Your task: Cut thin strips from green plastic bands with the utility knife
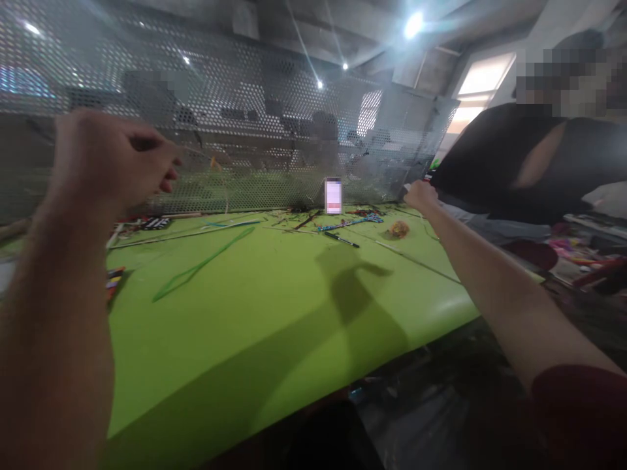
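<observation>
Looking through the head camera, I see my left hand point(117, 153) raised with curled fingers, pinching a thin strand point(213, 163) that arcs away in front of the perforated screen point(255, 124). My right hand point(422, 194) is reached far forward, fingers folded; I can't tell whether it grips anything. Below, on the green table point(191, 359), lie a green loop point(196, 272), a dark pen point(341, 239) and an orange tangle point(398, 229). Beyond, a lit phone point(333, 196) stands near the screen; a person in black point(482, 156) is at right.
</observation>
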Action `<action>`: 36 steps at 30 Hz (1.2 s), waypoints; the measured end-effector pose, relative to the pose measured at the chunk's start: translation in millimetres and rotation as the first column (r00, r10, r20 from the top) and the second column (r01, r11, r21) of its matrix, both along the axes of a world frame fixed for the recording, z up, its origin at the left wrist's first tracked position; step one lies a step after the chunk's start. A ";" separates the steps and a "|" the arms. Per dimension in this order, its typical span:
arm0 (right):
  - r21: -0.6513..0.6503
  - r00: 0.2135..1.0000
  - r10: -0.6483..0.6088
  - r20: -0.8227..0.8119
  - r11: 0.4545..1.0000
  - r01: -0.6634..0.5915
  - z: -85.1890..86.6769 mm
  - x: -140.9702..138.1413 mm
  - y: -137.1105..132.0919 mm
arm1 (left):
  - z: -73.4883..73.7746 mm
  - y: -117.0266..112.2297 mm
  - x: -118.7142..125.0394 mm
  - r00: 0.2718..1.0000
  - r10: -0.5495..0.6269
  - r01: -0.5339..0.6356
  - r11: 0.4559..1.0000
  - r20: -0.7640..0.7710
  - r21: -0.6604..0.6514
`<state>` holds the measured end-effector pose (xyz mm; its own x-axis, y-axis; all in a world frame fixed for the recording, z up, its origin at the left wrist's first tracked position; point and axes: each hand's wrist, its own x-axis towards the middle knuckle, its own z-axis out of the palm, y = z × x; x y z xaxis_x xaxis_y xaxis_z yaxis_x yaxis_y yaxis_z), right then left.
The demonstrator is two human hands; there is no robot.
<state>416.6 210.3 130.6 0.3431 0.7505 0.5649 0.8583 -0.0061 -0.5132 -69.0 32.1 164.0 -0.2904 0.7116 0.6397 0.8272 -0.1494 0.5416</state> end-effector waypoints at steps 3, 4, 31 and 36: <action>-0.018 0.997 0.005 0.082 1.000 -0.004 18.0 -35.9 -7.4 | 2.6 -5.5 20.9 0.995 -0.094 0.094 0.996 0.027 -0.009; -0.011 0.994 0.034 0.105 0.999 -0.033 23.1 -51.6 -12.2 | 0.7 -4.0 26.6 0.991 -0.117 0.118 0.993 0.058 -0.016; -0.136 0.284 0.734 -0.616 0.257 -0.957 -77.0 -224.5 -133.6 | -159.5 -0.2 69.2 0.549 -0.564 0.821 0.502 0.616 -0.272; -0.109 0.283 0.812 -0.510 0.266 -0.958 -79.4 -225.4 -134.2 | -154.0 -4.7 72.6 0.317 -0.521 0.917 0.382 0.792 -0.115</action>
